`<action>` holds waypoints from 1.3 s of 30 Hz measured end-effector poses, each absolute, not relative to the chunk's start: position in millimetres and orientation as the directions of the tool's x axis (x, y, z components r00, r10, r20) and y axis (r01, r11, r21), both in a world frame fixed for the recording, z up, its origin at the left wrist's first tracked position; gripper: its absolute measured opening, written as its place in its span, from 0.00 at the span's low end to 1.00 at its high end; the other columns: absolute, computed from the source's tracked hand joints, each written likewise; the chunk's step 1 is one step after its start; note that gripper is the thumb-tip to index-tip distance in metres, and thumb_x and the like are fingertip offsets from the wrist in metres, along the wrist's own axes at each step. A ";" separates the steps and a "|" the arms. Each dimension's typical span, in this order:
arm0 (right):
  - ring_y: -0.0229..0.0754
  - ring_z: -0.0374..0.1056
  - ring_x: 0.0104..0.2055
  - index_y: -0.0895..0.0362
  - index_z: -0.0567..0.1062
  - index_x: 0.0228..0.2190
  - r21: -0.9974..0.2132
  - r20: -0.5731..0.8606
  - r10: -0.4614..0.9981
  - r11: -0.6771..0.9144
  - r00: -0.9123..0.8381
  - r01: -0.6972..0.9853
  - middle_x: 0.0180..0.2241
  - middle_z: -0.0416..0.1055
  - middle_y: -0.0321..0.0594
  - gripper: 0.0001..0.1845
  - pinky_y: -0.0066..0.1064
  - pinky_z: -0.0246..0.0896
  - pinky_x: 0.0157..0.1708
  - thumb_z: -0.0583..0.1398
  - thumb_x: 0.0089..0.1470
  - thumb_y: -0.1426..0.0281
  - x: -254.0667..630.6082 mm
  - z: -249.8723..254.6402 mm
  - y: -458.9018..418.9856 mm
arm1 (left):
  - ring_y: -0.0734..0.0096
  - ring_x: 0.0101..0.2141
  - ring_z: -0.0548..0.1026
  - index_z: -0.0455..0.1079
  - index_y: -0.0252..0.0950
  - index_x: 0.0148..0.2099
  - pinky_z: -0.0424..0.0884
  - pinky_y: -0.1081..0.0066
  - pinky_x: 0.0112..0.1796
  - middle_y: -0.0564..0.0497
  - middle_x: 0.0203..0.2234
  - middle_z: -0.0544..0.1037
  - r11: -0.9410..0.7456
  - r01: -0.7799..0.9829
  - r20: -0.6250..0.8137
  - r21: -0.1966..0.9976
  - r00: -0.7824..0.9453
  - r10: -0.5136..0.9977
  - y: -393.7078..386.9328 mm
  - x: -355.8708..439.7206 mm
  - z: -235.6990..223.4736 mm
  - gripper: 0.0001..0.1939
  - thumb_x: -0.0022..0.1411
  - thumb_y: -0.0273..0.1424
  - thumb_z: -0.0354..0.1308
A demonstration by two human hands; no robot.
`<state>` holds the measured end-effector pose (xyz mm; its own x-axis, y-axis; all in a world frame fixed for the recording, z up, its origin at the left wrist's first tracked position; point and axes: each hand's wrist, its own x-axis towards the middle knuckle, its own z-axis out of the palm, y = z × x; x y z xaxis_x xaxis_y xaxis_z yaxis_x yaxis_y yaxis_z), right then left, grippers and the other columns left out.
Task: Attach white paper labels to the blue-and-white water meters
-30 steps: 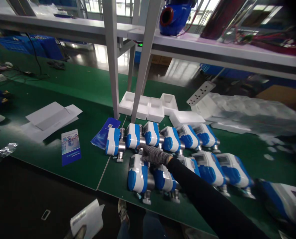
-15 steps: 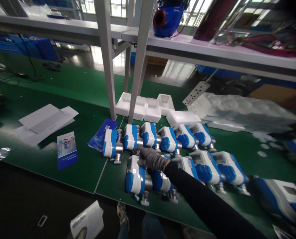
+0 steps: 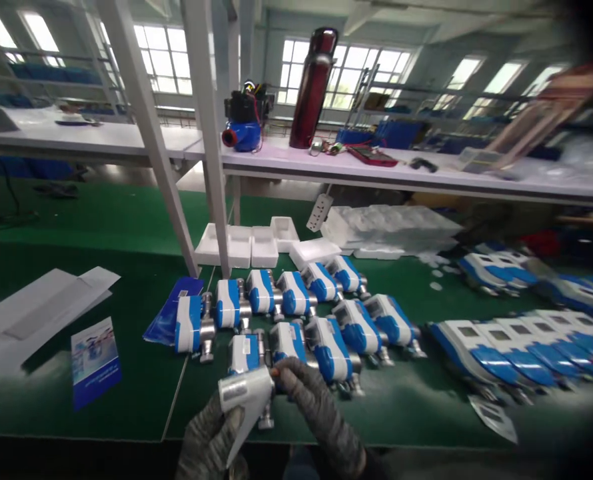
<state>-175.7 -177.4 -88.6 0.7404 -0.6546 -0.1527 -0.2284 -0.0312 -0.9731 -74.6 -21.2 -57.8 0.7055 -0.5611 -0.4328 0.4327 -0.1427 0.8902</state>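
Observation:
My left hand (image 3: pixel 207 433), in a grey knit glove, is closed around a folded white sheet (image 3: pixel 246 393) with a silvery printed strip on it, like label backing. At the sheet's right edge, my gloved right hand (image 3: pixel 321 407) has its fingertips pinched together against it. Just behind the sheet stands a blue-and-white meter (image 3: pixel 245 351) with metal pipe fittings, partly covered by the sheet. Other meters of the same kind stand in two rows, including one (image 3: pixel 329 350) beyond my right hand.
More meters (image 3: pixel 501 353) stand in a row at right. White foam trays (image 3: pixel 264 247) and a power strip (image 3: pixel 319 212) lie behind. At left are a blue leaflet (image 3: pixel 95 363) and white paper (image 3: pixel 51 307). A shelf (image 3: pixel 276 160) on posts carries a red flask (image 3: pixel 314 90).
My right hand has drawn back from over the meters to the sheet. My left hand has raised the sheet from below the bench edge. The view has tilted up and turned right.

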 end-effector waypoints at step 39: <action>0.44 0.67 0.52 0.49 0.69 0.51 -0.504 0.643 -0.546 -0.829 0.537 -0.241 0.48 0.72 0.39 0.19 0.42 0.66 0.51 0.59 0.57 0.72 -313.1 -34.7 -359.3 | 0.50 0.49 0.75 0.78 0.33 0.47 0.70 0.58 0.53 0.40 0.46 0.79 -0.120 0.223 -0.225 0.967 0.536 -0.814 -257.7 -186.1 -44.6 0.24 0.55 0.45 0.63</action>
<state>-313.1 -359.3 -34.7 0.5371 -0.5464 0.6427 -0.2406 -0.8295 -0.5041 -186.1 -257.7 -44.6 0.5355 -0.8141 -0.2247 0.2232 -0.1201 0.9673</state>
